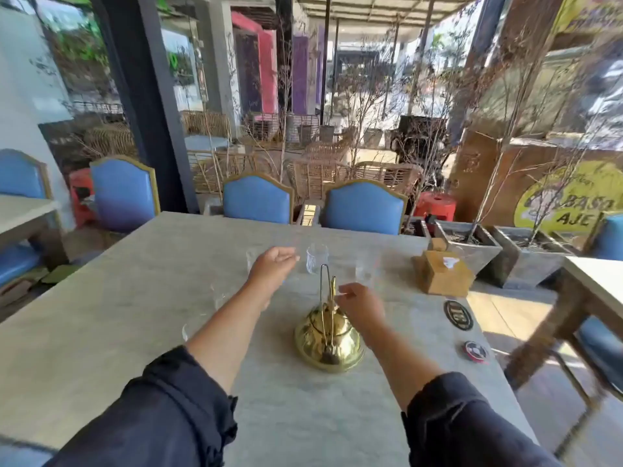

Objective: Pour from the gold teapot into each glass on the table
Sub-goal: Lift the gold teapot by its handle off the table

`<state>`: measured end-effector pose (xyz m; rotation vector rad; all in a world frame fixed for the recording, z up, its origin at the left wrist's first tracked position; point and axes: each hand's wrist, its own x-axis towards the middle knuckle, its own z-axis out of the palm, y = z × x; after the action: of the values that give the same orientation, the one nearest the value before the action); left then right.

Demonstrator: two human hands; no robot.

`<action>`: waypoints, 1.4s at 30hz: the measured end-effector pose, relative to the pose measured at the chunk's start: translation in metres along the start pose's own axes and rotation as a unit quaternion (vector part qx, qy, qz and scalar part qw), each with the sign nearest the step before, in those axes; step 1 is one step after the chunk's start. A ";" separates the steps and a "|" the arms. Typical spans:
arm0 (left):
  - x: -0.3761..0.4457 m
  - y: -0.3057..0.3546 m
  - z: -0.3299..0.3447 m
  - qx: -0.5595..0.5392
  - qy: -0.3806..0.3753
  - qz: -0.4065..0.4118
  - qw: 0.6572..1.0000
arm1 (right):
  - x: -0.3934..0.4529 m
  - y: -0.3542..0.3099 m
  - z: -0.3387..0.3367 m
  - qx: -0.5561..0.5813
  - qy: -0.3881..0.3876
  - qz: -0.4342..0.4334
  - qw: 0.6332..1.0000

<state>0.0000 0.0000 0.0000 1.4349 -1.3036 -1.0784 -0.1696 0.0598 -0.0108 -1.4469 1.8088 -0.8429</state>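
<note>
The gold teapot (328, 345) stands on the pale stone table (118, 315), its thin upright handle rising at its middle. My right hand (362, 306) hovers just right of the handle's top, fingers loosely curled and holding nothing. My left hand (271, 269) reaches further out, fingers half curled and empty, close to a clear glass (317, 258) beyond it. Another glass (364, 270) stands right of that one. One more glass (252, 259) is partly hidden behind my left hand. Two faint glasses (218, 294) (190, 328) sit beside my left forearm.
A wooden tissue box (443, 276) stands at the table's right side, with two round coasters (458, 315) (475, 352) near the right edge. Blue chairs (364, 207) line the far side. Concrete planters (472, 247) and another table (600, 281) are on the right.
</note>
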 end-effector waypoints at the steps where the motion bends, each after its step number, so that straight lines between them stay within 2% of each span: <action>1: 0.002 -0.010 0.002 0.007 -0.013 -0.020 1.000 | 0.002 0.002 0.010 -0.003 0.001 0.016 1.000; 5: 0.016 -0.069 0.020 0.033 -0.054 -0.079 0.995 | 0.011 0.024 0.055 0.016 0.024 0.042 0.999; 8: 0.024 -0.099 0.030 0.042 -0.090 -0.106 0.989 | 0.012 0.027 0.072 0.030 0.096 0.029 0.995; 10: 0.024 -0.114 0.035 0.054 -0.117 -0.093 0.987 | 0.009 0.029 0.078 0.060 0.125 0.034 0.990; 13: 0.032 -0.133 0.039 0.144 -0.149 -0.056 0.977 | 0.003 0.023 0.083 0.131 0.126 0.028 0.983; 16: 0.035 -0.130 0.041 0.169 -0.183 -0.039 0.968 | 0.010 0.027 0.086 0.168 0.141 0.031 0.975; 22: 0.033 -0.131 0.050 0.079 -0.236 -0.057 0.967 | 0.013 0.041 0.079 0.241 0.144 0.053 0.958; 26: 0.032 -0.114 0.065 0.103 -0.243 -0.021 0.964 | 0.020 0.039 0.055 0.273 0.158 0.056 0.947; 34: 0.057 -0.069 0.103 0.068 -0.275 0.008 0.959 | 0.072 0.020 -0.014 0.212 0.201 0.002 0.956; 38: 0.065 -0.049 0.122 0.050 -0.288 0.018 0.956 | 0.102 0.012 -0.043 0.155 0.199 -0.036 0.967; 42: 0.076 -0.040 0.138 0.049 -0.293 0.026 0.955 | 0.131 0.010 -0.061 0.093 0.191 -0.032 0.977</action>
<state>-0.1198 -0.0814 -0.0729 1.1782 -1.8177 -1.4879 -0.2471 -0.0616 0.0024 -1.2928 1.8992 -1.3631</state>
